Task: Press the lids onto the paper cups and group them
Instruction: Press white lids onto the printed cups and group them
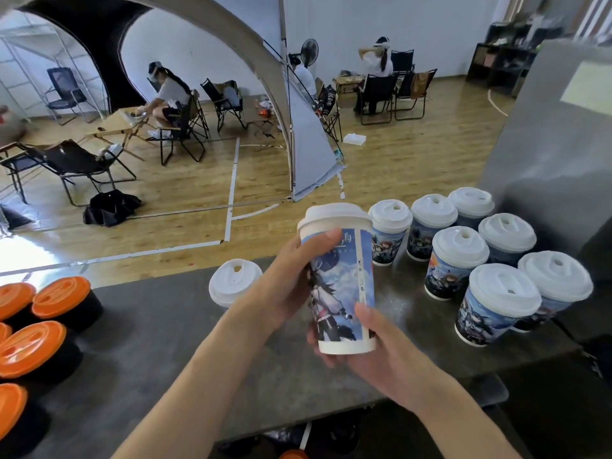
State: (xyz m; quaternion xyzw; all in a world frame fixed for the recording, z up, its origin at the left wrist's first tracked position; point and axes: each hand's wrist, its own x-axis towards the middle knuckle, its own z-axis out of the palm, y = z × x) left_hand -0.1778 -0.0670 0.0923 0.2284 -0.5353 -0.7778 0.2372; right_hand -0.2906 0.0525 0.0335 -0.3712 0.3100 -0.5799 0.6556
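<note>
Right hand point(374, 339): nearest the camera, at the base of the paper cup point(344, 286); thumb lies across the lower front, fingers curl under and behind the bottom, holding it.
Left hand point(284, 286): on the left side of the paper cup, higher up; thumb crosses the printed wall just below the rim and the fingers wrap round the back, gripping it.
Paper cup: lifted above the counter point(165, 342) between both hands, leaning slightly, with blue illustrated artwork facing the camera.
White lid point(334, 213): on top of the paper cup; a strip of the cup's rim shows beneath its left edge, and whether it is fully seated I cannot tell.
Counter: dark grey surface below the paper cup, running left and right of it.
Orange-lidded black tubs point(59, 296): well to the left of the paper cup, clustered at the counter's left end.
Second white lid point(231, 281): just left of the paper cup, partly behind the left hand; what it sits on is hidden.
Lidded cups point(496, 299): seven, right of the paper cup, standing upright and close together on the counter, each capped in white.
Floor point(198, 193): wooden with white taped lines, beyond the paper cup.
Folding chairs point(76, 164): far beyond the paper cup, with seated people and a grey tent point(311, 144).
</note>
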